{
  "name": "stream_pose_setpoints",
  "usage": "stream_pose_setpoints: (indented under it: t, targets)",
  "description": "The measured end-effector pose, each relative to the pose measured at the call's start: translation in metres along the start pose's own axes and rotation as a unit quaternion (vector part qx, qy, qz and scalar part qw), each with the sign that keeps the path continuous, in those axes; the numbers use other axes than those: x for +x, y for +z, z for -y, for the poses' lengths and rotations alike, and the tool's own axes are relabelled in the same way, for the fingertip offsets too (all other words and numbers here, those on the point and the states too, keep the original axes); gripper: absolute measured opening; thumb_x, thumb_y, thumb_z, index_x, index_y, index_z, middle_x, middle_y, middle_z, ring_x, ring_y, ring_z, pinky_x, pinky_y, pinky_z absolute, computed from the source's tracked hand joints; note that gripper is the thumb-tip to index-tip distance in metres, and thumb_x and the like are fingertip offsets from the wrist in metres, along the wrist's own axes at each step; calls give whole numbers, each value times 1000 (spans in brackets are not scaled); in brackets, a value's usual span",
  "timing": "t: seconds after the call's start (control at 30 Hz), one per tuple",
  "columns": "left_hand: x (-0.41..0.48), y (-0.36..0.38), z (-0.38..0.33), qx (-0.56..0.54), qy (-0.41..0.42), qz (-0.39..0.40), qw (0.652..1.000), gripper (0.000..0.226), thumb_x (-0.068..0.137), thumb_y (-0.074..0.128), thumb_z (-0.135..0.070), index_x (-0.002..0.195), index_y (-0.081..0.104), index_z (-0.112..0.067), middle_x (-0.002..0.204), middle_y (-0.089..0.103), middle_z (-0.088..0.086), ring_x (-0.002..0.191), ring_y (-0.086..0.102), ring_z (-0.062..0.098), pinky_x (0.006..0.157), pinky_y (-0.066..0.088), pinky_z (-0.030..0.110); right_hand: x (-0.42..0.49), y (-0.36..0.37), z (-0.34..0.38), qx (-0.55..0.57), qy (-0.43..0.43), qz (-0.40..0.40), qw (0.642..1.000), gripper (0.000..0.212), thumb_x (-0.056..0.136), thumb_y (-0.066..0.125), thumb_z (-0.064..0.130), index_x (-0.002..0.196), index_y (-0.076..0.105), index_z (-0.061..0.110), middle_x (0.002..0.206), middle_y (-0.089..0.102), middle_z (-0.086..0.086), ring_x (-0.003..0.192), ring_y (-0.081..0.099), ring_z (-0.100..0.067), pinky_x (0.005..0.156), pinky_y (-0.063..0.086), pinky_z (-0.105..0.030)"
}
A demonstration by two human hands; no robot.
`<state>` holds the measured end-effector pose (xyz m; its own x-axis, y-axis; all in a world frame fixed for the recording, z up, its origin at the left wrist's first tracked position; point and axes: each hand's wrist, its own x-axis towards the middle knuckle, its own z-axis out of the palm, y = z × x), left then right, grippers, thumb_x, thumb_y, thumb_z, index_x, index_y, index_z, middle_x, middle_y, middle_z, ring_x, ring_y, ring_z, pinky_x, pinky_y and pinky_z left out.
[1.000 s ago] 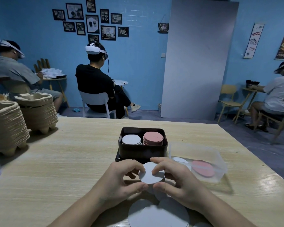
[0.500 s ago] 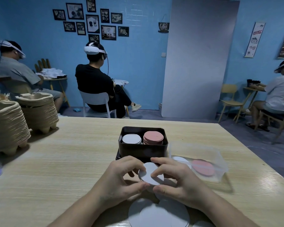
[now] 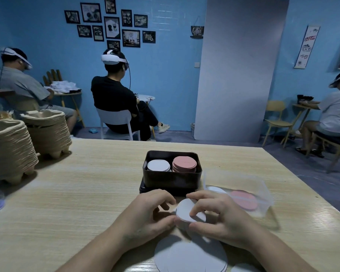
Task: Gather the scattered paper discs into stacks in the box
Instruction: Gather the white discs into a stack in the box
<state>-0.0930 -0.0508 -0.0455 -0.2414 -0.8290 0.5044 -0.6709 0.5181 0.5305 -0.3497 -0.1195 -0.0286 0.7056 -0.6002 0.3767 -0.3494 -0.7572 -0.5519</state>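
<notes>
Blue wall (image 3: 165, 79), "Coffee" plaque (image 3: 197, 32); left hand (image 3: 145, 214) and right hand (image 3: 222, 216) curled around white disc stack (image 3: 182, 211).

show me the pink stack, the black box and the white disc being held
pink stack (image 3: 184, 162): head view, top disc's face
black box (image 3: 172, 180): head view, near outer wall
white disc (image 3: 182, 209): head view, bare face beside the fingers
</notes>
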Motion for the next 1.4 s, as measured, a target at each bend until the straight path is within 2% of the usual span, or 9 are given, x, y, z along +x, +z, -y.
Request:
stream_pose_setpoints:
  t: [0.27, 0.43, 0.6, 0.7, 0.9, 1.1, 1.27, 1.33, 1.4]
  targets:
    - [2, 2, 2, 54, -15, 46, 997, 16, 90, 67, -44, 101, 59, -35, 95, 59, -18, 94, 57, 6, 79, 50, 24, -7, -13, 0, -71, 53, 58, 994, 29, 79, 76, 61, 92, 71, 35, 130, 57, 29, 100, 71, -9, 90, 54, -34]
    - [5, 4, 2, 75, -29, 98, 992, 38, 86, 64, -55, 119, 55, -38, 105, 59, -17, 106, 51, 3, 91, 47, 29, -13, -17, 4, -60, 47, 39, 996, 23, 77, 81, 51, 88, 72, 32, 126, 62, 21, 125, 56, 3, 95, 49, -22]
    - [14, 9, 0, 122, -24, 137, 983, 57, 82, 59, -65, 134, 47, -44, 119, 57, -17, 115, 49, 2, 100, 45, 32, -21, -11, 3, -25, 53, 11, 998, 23, 74, 86, 44, 87, 72, 32, 123, 68, 17, 132, 52, 7, 100, 45, -22]
    - [17, 9, 2, 113, -33, 130, 984, 56, 80, 61, -64, 131, 48, -46, 117, 58, -17, 116, 49, 1, 100, 45, 32, -19, -8, 2, -22, 53, 4, 998, 23, 73, 86, 43, 86, 73, 30, 123, 67, 15, 127, 58, 3, 96, 47, -22]
    - [16, 3, -2, 94, -31, 112, 989, 43, 79, 74, -55, 113, 55, -38, 97, 54, -22, 103, 49, 2, 87, 48, 29, -19, -3, 3, -42, 32, -5, 999, 25, 74, 84, 48, 86, 72, 30, 130, 63, 17, 115, 64, 2, 91, 52, -27]
    - [0, -20, 8, 96, -57, 74, 991, 37, 77, 70, -64, 99, 56, -37, 94, 59, -20, 94, 54, 2, 81, 49, 28, -20, -2, 0, -53, 34, -6, 998, 28, 74, 83, 52, 88, 68, 33, 131, 60, 23, 106, 68, -5, 84, 52, -27]
    - [-4, -21, 4, 81, -53, 14, 995, 33, 81, 69, -60, 98, 58, -35, 93, 62, -19, 93, 59, 4, 80, 51, 30, -20, -2, -5, -50, 26, -4, 998, 27, 76, 85, 47, 88, 66, 32, 119, 63, 24, 132, 52, 7, 78, 40, -10]
    - [-4, -18, 0, 62, -49, 2, 997, 33, 82, 70, -58, 102, 61, -34, 96, 64, -19, 95, 61, 4, 81, 52, 30, -19, -1, -5, -52, 25, -1, 998, 27, 76, 85, 46, 88, 65, 32, 111, 60, 31, 133, 51, 8, 79, 38, -8]
    - [-3, -14, -2, 52, -37, 5, 998, 34, 83, 72, -56, 107, 63, -33, 98, 65, -20, 97, 62, 4, 82, 52, 30, -19, 0, -4, -46, 27, 1, 999, 30, 75, 85, 47, 91, 64, 33, 109, 60, 32, 132, 52, 8, 84, 43, -14]
